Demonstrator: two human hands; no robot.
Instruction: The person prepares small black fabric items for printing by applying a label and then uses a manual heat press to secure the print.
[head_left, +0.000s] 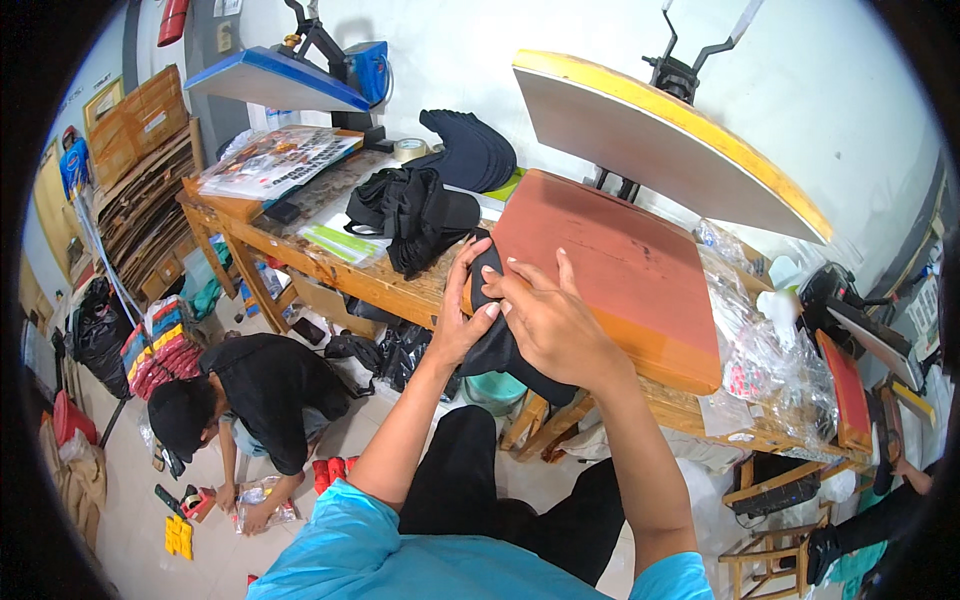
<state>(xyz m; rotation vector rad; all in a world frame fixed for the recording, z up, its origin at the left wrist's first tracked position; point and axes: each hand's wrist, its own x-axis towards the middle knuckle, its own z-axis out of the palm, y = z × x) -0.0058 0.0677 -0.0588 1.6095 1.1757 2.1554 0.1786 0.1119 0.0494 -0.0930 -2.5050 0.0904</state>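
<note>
A black cap (490, 347) is at the left edge of the heat press's reddish-brown lower plate (610, 270). My left hand (462, 305) grips it from the left, thumb toward the right hand. From the other side my right hand (555, 330) pinches the same cloth, its thumb and index finger close to the left thumb and its other fingers raised. My hands hide much of the cap, and its lower part hangs below the plate. Just beyond my left hand lies a crumpled pile of black caps (410, 215) on the wooden table (345, 275).
The press's upper plate (670, 140) is raised above the lower one. Behind the pile stands a stack of dark caps (468, 150); a blue-edged press (280, 80) is farther left. Clear plastic bags (780, 370) crowd the right. A person (270, 400) crouches on the floor at left.
</note>
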